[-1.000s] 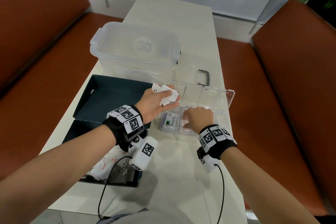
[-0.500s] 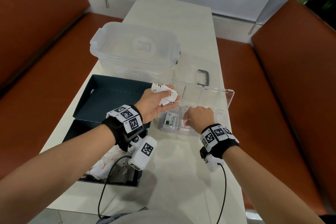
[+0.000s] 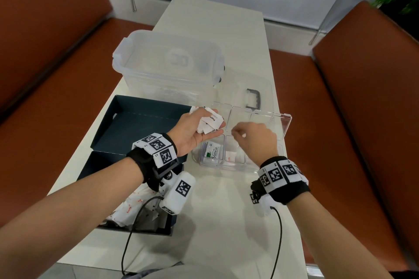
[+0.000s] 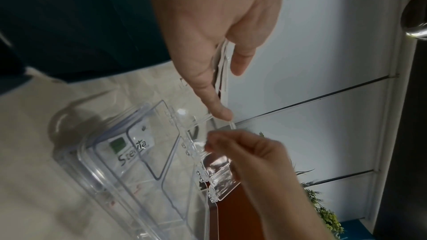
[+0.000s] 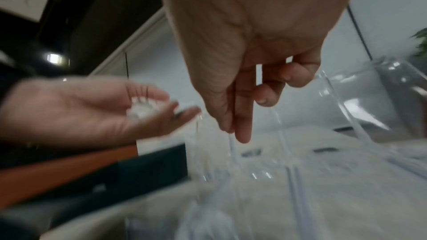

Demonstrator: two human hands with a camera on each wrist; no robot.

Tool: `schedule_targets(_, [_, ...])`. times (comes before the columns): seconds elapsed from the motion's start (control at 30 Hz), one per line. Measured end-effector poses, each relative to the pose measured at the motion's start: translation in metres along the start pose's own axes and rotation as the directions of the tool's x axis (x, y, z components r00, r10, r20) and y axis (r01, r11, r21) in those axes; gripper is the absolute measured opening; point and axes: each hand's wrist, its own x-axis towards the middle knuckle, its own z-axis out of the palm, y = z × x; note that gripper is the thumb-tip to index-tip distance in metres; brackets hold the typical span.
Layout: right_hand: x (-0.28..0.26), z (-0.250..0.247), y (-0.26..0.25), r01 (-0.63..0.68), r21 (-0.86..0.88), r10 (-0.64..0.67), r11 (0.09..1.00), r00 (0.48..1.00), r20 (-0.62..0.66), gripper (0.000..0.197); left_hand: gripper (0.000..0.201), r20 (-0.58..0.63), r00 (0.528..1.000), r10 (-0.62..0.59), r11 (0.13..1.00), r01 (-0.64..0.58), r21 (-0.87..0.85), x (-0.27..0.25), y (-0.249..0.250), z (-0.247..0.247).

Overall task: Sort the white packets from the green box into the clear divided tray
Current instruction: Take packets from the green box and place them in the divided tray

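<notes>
Counted one clear divided tray (image 3: 284, 120), with two packets seen inside: one Stevia packet (image 3: 212, 153) and one red-printed packet (image 3: 230, 156) in the next compartment. Found one green box (image 3: 136, 124), its heap of packets (image 3: 130, 207) too jumbled for a number. Made out several packets (image 3: 209, 123) in the left hand (image 3: 192, 133), number unclear. Noted one large clear tub (image 3: 167, 63), two hands, right hand (image 3: 256, 140) included, and two wrist bands.
</notes>
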Motion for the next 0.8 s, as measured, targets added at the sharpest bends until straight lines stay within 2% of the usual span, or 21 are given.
schedule_targets(0.07, [0.000,-0.016,-0.007,-0.009,0.212,0.034,0.977,0.993,-0.116,0.020,0.028,0.017,1.000,-0.003,1.000,0.003,-0.003,0.000,0.000,-0.001])
schedule_targets(0.13, [0.004,-0.027,-0.015,0.022,0.381,0.046,0.924,0.984,-0.170,0.018,0.026,0.024,1.000,0.014,0.999,-0.015,0.035,0.000,0.000,-0.001])
schedule_targets(0.27, [0.012,-0.033,-0.028,0.071,0.518,-0.033,0.852,0.996,-0.083,0.023,0.022,0.093,0.991,0.098,0.979,-0.113,0.167,-0.002,-0.003,0.001])
schedule_targets(0.33, [0.015,-0.033,-0.027,0.058,0.548,-0.024,0.835,0.997,-0.069,0.018,0.022,0.103,0.987,0.126,0.971,-0.144,0.191,-0.004,-0.004,0.000])
schedule_targets(0.4, [0.015,-0.032,-0.023,0.000,0.658,0.055,0.753,0.997,-0.063,0.008,0.017,0.084,0.988,0.130,0.974,-0.143,0.177,-0.004,-0.004,0.000])
schedule_targets(0.53, [0.011,-0.035,-0.016,-0.103,0.830,0.209,0.548,0.978,-0.016,0.009,0.018,0.044,0.992,0.117,0.982,-0.123,0.147,-0.003,-0.003,0.002])
schedule_targets(0.6, [0.009,-0.037,-0.014,-0.122,0.902,0.230,0.414,0.973,0.026,0.009,0.019,0.045,0.991,0.126,0.978,-0.132,0.163,-0.002,-0.003,0.003])
schedule_targets(0.7, [0.006,-0.038,-0.015,-0.151,0.963,0.174,0.223,0.978,0.113,0.005,0.019,0.066,0.986,0.156,0.959,-0.167,0.231,-0.003,-0.005,0.002])
schedule_targets(0.73, [0.006,-0.038,-0.017,-0.163,0.967,0.143,0.198,0.980,0.136,0.007,0.020,0.069,0.983,0.169,0.948,-0.181,0.261,-0.004,-0.006,0.002])
schedule_targets(0.8, [0.005,-0.035,-0.019,-0.181,0.955,0.101,0.236,0.982,0.161,0.008,0.024,0.081,0.978,0.190,0.934,-0.206,0.292,-0.004,-0.006,0.003])
